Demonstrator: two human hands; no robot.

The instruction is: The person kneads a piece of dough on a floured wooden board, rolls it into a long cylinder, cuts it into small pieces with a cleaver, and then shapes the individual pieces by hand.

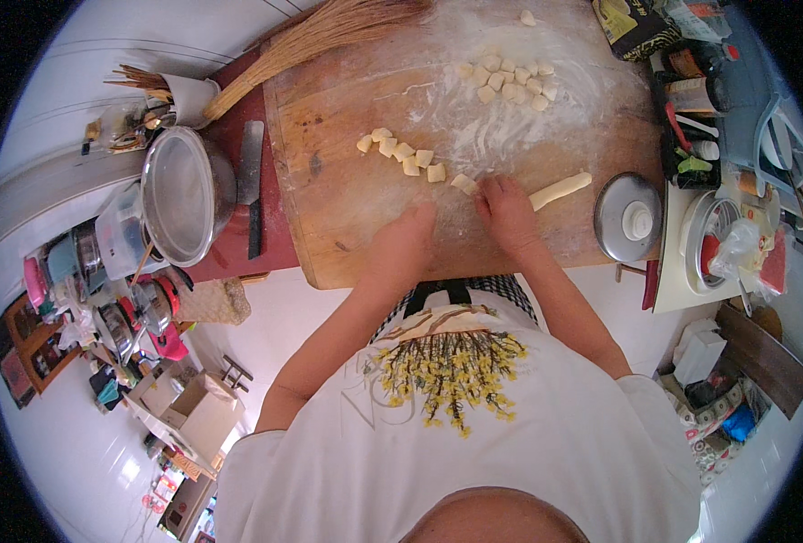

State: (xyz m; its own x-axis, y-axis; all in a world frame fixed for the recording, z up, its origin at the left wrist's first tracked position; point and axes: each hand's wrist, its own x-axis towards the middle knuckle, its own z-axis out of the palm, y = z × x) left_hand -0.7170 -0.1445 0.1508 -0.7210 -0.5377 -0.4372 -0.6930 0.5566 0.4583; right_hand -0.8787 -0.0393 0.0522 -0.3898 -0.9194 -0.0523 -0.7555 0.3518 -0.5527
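Observation:
My left hand (405, 237) is motion-blurred over the near part of the floured wooden board (347, 224); whether it holds anything cannot be made out. My right hand (505, 209) is closed around a dough rope (563, 190), whose far end sticks out to the right. At its left fingertips lies a dough piece (464, 184); whether the two are joined is hidden. A slanting row of small cut dough pieces (405, 151) lies up and left of my hands. More rounded pieces (510, 80) sit clustered in white flour at the back, with a single piece (527, 17) beyond them.
Left of the board are a cleaver (250, 163) on the red surface, a large metal bowl (181, 197) and a white holder (191, 100) with sticks. A straw brush (286, 58) lies across the back left corner. A metal lid (628, 217) rests at the right edge, near jars (696, 95).

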